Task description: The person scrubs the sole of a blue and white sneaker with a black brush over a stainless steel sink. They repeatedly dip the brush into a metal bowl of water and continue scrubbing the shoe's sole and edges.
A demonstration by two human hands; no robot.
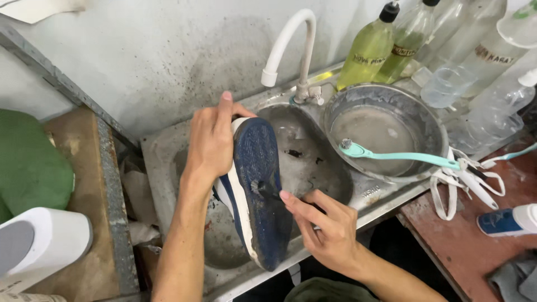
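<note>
A stained steel sink (168, 151) sits under a grimy wall. The left hand (211, 140) grips the blue shoe (258, 190) sole-up, long axis running toward the person. The right hand (327, 226) pinches a small brush (263, 190) against the sole, just left of its grip.

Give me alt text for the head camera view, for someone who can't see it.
Over a metal sink, the left hand holds a navy shoe sole-up while the right hand presses a small dark brush to the sole. A teal toothbrush lies across a metal basin nearby.
</note>
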